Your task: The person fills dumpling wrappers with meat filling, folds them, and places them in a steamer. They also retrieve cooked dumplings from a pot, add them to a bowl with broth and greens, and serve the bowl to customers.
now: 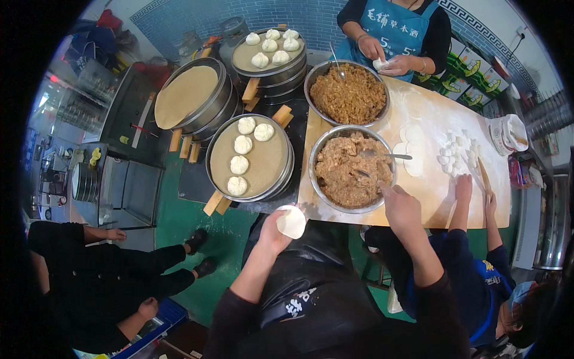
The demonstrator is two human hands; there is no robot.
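My left hand (271, 233) holds a round, flat dough wrapper (291, 222) on its palm and fingers, in front of the table edge. In my right hand (402, 207) is the handle of a spoon (364, 174), whose bowl dips into pale minced filling. That filling (343, 166) lies in a steel bowl (315, 187) at the table's near left corner. A second spoon (394, 156) rests in the same bowl. Left of it, a round steamer (276, 155) with a tan liner carries several pleated buns (242, 145). Behind, another steel bowl (308, 99) contains browner filling (347, 96).
Stacked steamers (204, 112) and a bun-laden steamer (269, 74) stand at the back left, wooden handles jutting out. Flattened wrappers (411, 150) and dough lumps (453, 152) lie on the floured board (421, 202). Co-workers' hands (464, 188) work at right and opposite (390, 63); another person (98, 273) is at left.
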